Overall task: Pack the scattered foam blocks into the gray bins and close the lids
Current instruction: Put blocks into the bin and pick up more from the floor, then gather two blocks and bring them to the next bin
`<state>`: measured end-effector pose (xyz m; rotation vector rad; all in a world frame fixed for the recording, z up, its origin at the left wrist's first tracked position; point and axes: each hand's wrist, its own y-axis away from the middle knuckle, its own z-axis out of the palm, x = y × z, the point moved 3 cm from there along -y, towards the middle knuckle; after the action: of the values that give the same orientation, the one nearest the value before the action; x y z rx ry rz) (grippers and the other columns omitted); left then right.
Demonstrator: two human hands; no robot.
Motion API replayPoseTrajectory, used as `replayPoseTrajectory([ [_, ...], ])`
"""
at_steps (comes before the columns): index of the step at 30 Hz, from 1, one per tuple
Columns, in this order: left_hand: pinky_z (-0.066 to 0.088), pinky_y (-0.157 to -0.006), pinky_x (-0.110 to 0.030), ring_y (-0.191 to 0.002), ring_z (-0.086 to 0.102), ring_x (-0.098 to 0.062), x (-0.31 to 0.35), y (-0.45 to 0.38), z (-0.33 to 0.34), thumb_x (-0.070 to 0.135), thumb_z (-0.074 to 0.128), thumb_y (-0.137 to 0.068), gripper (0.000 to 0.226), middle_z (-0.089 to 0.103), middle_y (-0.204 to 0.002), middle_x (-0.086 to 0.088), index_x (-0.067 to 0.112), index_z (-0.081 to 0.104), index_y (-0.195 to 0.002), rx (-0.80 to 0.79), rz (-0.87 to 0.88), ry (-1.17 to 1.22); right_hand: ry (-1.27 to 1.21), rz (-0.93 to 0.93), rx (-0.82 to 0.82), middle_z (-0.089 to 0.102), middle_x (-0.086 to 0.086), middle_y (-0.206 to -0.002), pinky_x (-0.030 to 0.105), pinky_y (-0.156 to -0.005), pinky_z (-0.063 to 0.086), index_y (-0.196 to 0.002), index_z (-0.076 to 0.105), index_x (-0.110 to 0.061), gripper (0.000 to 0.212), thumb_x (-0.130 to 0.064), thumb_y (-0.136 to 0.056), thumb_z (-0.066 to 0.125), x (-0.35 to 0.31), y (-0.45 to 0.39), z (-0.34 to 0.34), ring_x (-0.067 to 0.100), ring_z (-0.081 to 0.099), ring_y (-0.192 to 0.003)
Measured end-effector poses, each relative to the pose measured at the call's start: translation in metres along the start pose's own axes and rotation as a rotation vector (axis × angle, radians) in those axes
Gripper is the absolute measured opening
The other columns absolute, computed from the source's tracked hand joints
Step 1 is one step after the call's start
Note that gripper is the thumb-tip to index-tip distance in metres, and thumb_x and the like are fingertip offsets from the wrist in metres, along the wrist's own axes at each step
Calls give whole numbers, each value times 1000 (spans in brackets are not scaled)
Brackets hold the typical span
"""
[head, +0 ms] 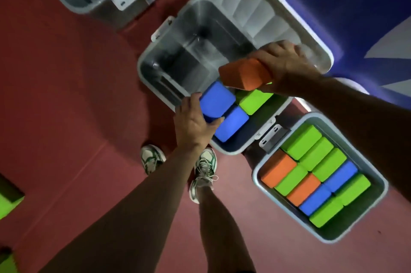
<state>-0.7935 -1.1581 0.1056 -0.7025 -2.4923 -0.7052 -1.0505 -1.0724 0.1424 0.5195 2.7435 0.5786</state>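
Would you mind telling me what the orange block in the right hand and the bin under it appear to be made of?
The orange block looks like matte foam: flat colour, no glare, softly rounded edges. The right hand grips it. The gray bin looks like moulded plastic, semi-glossy: light streaks show on its smooth inner walls and its rim is rounded. Neither is certain from looks alone.

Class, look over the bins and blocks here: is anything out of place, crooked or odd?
Nothing is damaged or spilled. A green block still lies loose on the floor at the left edge, outside any bin. The orange block gripped by the right hand sits tilted above the middle bin, not yet placed.
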Motion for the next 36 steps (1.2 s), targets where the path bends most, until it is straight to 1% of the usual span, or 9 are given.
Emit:
replayPoseTrajectory([
  [5, 49, -90, -45, -109, 55, -32, -19, -7, 58, 51, 88, -60, 83, 56, -123, -6, 18, 50, -126, -119, -23, -108, 210, -156, -38, 50, 15, -136, 71, -104, 32, -143, 45, -31, 89, -33, -64, 88, 15, -16, 74, 41, 49, -125],
  [10, 42, -95, -47, -119, 47, -34, -32, -31, 119, 55, 81, -71, 84, 48, -131, -9, 16, 39, -133, -255, -64, -236, 446, -8, 108, 42, 19, -128, 50, -84, 47, -127, 53, -35, 37, -28, -91, 59, 11, -33, 130, 41, 52, -107],
  [14, 38, -101, -47, -128, 39, -35, -55, -48, 163, 43, 68, -89, 63, 44, -137, -13, 21, 38, -141, -340, -27, -369, 241, 63, -182, 36, 27, -140, 51, -91, 49, -145, 41, -26, 60, -31, -87, 52, 8, -55, 183, 45, 44, -121],
  [17, 39, -106, -46, -130, 40, -36, -75, -61, 179, 34, 67, -92, 58, 40, -141, -16, 30, 41, -144, -360, -7, -375, 96, 172, -282, 25, 27, -144, 42, -86, 46, -154, 28, -31, 80, -7, -84, 60, 13, -67, 214, 41, 48, -112],
  [21, 50, -99, -46, -121, 56, -35, -80, -60, 168, 24, 62, -97, 54, 53, -133, -16, 21, 40, -146, -444, -45, -193, -18, 226, -352, 27, 19, -146, 40, -88, 47, -148, 29, -50, 74, -34, -85, 64, 9, -76, 209, 39, 55, -105],
  [24, 45, -104, -41, -123, 54, -33, -65, -35, 114, 22, 57, -98, 55, 54, -133, -17, 13, 37, -148, -418, -2, -87, 8, 268, -472, 26, 23, -155, 44, -95, 48, -158, 12, -37, 84, -32, -93, 64, -23, -61, 164, 43, 56, -120],
  [28, 48, -98, -38, -108, 62, -30, -46, 5, -23, 11, 54, -93, 41, 65, -117, -13, 11, 55, -134, -265, -10, 81, -371, 279, -253, 61, 12, -127, 42, -97, 47, -142, 51, -18, 45, -24, -97, 51, -105, -35, 21, 33, 59, -116],
  [31, 53, -87, -37, -91, 67, -26, -25, 25, -158, 11, 53, -91, 31, 70, -103, -6, 15, 65, -120, -150, -2, 165, -895, 216, -74, 71, -2, -102, 34, -80, 52, -125, 64, -26, 33, -18, -94, 55, -180, 7, -114, 15, 67, -91],
  [36, 54, -81, -32, -88, 66, -16, 38, 91, -395, 16, 52, -97, 15, 68, -98, 2, 23, 65, -99, 15, 76, 223, -1017, -84, 17, 76, -6, -96, 25, -82, 55, -118, 68, -26, 23, -19, -101, 54, -303, 86, -298, 10, 73, -88],
])
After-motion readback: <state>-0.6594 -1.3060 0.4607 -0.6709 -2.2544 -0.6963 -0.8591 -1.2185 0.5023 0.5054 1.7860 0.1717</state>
